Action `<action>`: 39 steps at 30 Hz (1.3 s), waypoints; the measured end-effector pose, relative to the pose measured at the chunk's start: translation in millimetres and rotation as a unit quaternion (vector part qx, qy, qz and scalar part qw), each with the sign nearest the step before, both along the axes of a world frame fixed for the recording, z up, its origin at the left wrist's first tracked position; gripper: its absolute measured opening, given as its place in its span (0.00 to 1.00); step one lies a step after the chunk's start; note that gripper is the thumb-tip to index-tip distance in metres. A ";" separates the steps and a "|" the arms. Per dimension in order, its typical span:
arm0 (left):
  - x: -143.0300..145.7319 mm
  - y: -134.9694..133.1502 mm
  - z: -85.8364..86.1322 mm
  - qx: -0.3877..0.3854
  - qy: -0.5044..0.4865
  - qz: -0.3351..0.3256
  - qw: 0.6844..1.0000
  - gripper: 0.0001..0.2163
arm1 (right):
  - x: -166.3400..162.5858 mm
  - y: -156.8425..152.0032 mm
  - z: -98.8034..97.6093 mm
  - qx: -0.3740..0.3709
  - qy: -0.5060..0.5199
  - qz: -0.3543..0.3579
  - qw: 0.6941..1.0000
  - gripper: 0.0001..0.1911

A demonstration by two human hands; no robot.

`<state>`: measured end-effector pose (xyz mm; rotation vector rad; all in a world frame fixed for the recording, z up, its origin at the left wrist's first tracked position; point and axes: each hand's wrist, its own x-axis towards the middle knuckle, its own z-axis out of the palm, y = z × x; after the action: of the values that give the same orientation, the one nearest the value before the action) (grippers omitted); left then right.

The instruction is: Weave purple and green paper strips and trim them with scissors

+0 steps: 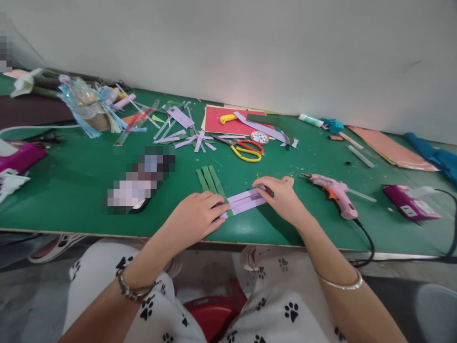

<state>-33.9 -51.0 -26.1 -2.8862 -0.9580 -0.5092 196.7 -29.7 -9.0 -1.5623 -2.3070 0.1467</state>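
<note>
The purple strips (249,205) and green strips (212,179) look like paper — very light, thin and limp, likely to bend or crease under a careless finger and to tear if tugged hard. They should slide over one another easily, so the crossing seems best pressed flat from above, with the purple ends taken in a light pinch near the tip. Gripping a strip mid-length would probably buckle it.

The left hand (196,215) lies palm down with its fingers bent and rather close together, their tips on the place where the strips cross; whether the thumb pinches an edge there, I cannot tell. The right hand (280,196) pinches the far end of the purple strips between thumb and forefinger, its other fingers curled.

The strips lie near the front edge of the green table (78,200), between the two hands. The purple pair runs side by side, pale and fairly straight, slanting up toward the right hand. The green ones fan out beyond the left hand, narrower, with wavy, creased edges. How they pass over or under at the crossing is hidden — the fingers cover most of it. Scissors (243,148) lie beyond; a glue gun (330,184) rests to the right.
</note>
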 end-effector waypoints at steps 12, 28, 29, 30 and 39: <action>-0.2 0.8 0.6 -0.006 0.005 -0.002 1.000 0.10 | -0.3 -1.4 -17.5 0.141 -0.040 0.014 0.989 0.11; 0.7 0.9 1.4 -0.011 0.009 0.004 1.000 0.10 | -4.0 -3.9 -17.1 0.135 -0.120 0.002 0.984 0.14; 0.6 1.0 1.4 -0.011 0.008 0.004 1.000 0.10 | -3.9 -3.8 -17.2 0.137 -0.118 0.002 0.984 0.13; 0.6 1.2 1.4 -0.012 0.008 0.004 1.000 0.10 | -3.6 -3.5 -17.3 0.138 -0.115 0.002 0.984 0.13; -0.2 1.5 1.2 -0.025 0.011 0.001 1.000 0.10 | -4.2 -2.7 -17.2 0.115 -0.102 -0.017 0.988 0.12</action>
<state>-34.1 -49.5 -24.8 -2.9285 -0.9856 -0.4581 192.5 -32.4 -26.1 -1.5576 -2.3473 -0.2921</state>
